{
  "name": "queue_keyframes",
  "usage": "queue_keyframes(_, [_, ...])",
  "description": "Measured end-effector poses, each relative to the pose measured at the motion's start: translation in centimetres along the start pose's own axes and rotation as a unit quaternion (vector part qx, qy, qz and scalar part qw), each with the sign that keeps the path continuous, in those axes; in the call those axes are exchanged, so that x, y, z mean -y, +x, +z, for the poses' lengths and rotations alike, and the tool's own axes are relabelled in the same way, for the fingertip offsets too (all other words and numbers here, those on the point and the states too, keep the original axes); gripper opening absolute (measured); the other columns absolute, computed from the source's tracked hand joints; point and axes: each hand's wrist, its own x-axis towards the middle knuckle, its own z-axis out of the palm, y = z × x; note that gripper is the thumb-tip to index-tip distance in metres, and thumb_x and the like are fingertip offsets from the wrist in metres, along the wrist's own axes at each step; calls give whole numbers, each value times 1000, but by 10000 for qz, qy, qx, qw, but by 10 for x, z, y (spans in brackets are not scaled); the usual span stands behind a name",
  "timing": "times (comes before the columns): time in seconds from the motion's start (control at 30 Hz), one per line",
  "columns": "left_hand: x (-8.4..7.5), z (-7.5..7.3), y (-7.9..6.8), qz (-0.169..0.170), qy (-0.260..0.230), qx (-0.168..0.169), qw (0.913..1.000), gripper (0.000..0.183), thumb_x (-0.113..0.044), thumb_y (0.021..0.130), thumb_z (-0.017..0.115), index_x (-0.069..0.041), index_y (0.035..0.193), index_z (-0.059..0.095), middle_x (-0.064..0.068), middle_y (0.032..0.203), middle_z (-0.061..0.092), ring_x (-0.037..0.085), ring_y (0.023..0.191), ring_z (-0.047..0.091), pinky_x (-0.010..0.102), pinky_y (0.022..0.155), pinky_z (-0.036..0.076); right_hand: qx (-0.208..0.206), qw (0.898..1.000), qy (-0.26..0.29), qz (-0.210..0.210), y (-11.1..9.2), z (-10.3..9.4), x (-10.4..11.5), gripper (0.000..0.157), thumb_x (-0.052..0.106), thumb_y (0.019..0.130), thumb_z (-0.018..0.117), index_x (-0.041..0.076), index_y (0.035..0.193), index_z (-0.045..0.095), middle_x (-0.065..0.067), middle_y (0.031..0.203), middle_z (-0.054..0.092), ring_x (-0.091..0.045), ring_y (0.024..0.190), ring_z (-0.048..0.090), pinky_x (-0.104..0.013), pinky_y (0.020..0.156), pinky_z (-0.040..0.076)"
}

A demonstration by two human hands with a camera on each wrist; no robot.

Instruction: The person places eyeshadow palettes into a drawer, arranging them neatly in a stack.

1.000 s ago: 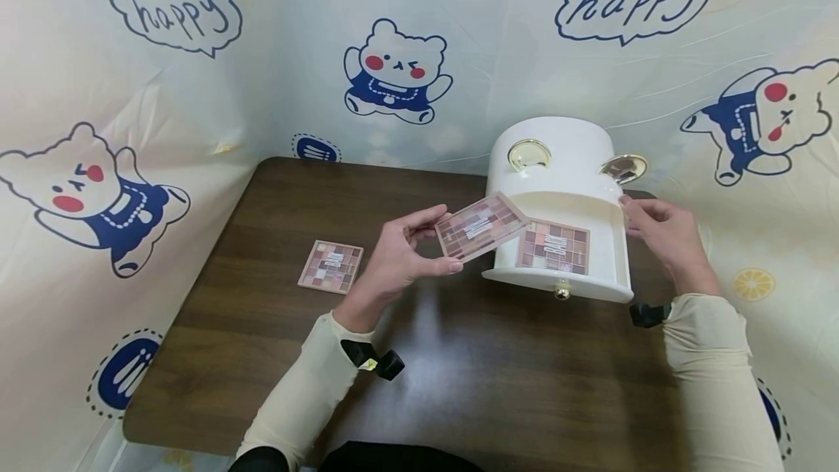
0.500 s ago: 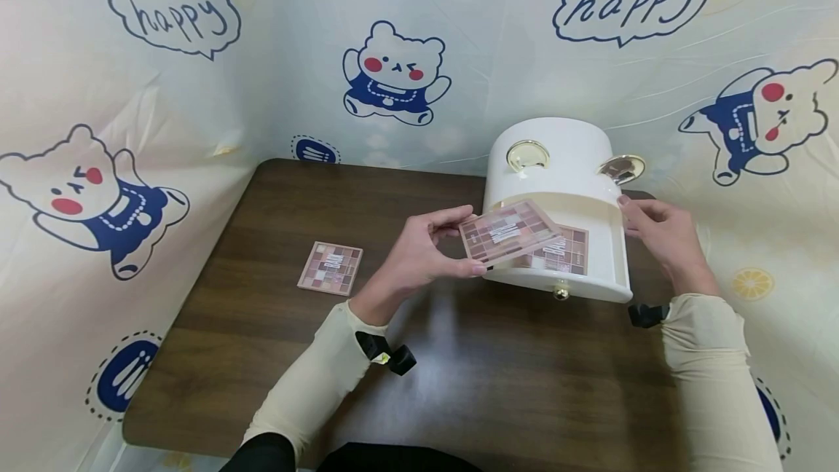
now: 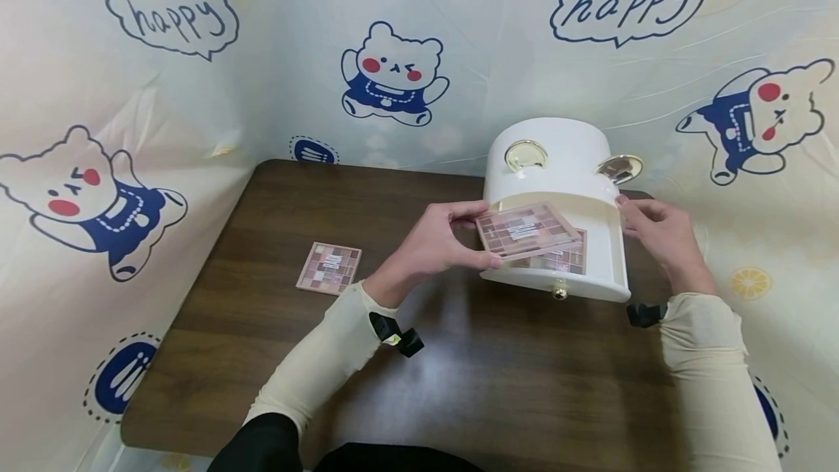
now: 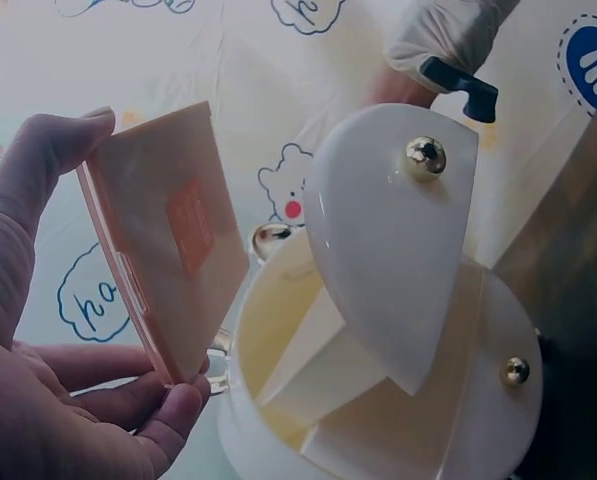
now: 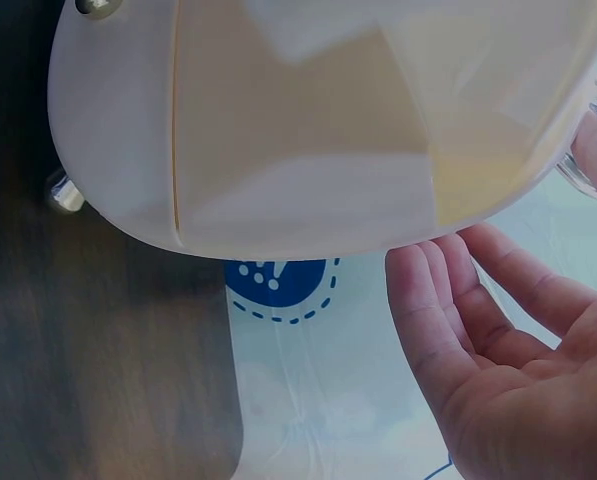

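Head view: left hand (image 3: 439, 240) pinches a palette (image 3: 527, 228) over the drawer (image 3: 604, 257) to its right; right hand (image 3: 665, 235), fingers extended, touches the box (image 3: 570, 148). Probably loading; next calls for lowering it level.

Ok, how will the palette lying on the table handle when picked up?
The palette likely stays stiff, given its straight edges and flat face. It looks thin, so probably light. Lying flat on the table, it seems unlikely to roll or tip.
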Motion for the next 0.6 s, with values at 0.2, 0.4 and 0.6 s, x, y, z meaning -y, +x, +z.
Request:
queue_keyframes(0.2, [-1, 5, 8, -112, 176, 186, 9996, 86, -29, 69, 95, -3, 141, 57, 1, 113, 67, 29, 104, 57, 31, 76, 48, -13, 10000, 29, 10, -1, 0, 0, 94, 73, 89, 52, 1, 148, 47, -22, 141, 51, -31, 113, 60, -58, 104, 41])
queue_keyframes(0.4, [-4, 9, 16, -238, 487, 346, 9979, 90, -35, 68, 94, -6, 144, 55, -3, 115, 65, 19, 101, 57, 32, 81, 49, 0, 10000, 7, 12, 0, 0, -1, 93, 73, 89, 52, 1, 148, 47, -23, 141, 51, -29, 110, 61, -58, 105, 41])
queue_keyframes(0.6, [-6, 13, 24, -215, 845, 493, 9950, 91, -38, 68, 94, -8, 145, 55, -4, 123, 62, 18, 106, 55, 32, 85, 49, 8, 10000, 59, -34, -1, -1, -1, 92, 72, 89, 53, 0, 147, 48, -23, 140, 51, -28, 110, 61, -58, 105, 40])
